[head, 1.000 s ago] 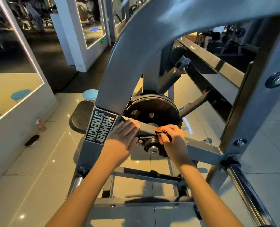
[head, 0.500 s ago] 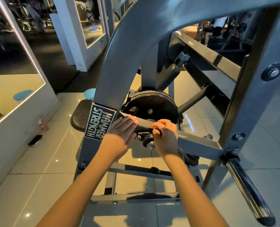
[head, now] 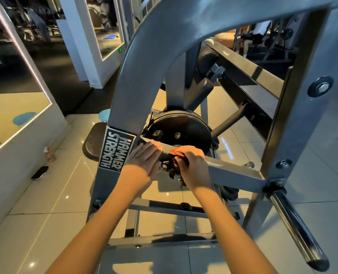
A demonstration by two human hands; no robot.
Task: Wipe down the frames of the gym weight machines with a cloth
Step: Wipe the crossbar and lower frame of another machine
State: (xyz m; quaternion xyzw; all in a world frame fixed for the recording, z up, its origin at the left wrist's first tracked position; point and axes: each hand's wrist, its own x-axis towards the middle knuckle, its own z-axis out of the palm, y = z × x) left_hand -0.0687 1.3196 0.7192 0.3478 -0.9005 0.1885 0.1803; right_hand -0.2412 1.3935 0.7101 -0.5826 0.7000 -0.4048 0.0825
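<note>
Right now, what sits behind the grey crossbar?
A black weight plate, its lower edge covered by the crossbar and the right hand gripping the cloth.

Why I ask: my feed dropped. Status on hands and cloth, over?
Left hand open, flat on crossbar. Right hand grips orange cloth against crossbar. Pivot bolts close under cloth, black weight plate behind.

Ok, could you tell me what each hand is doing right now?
Left hand: open, flat on the frame bar.
Right hand: gripping the cloth.
</note>
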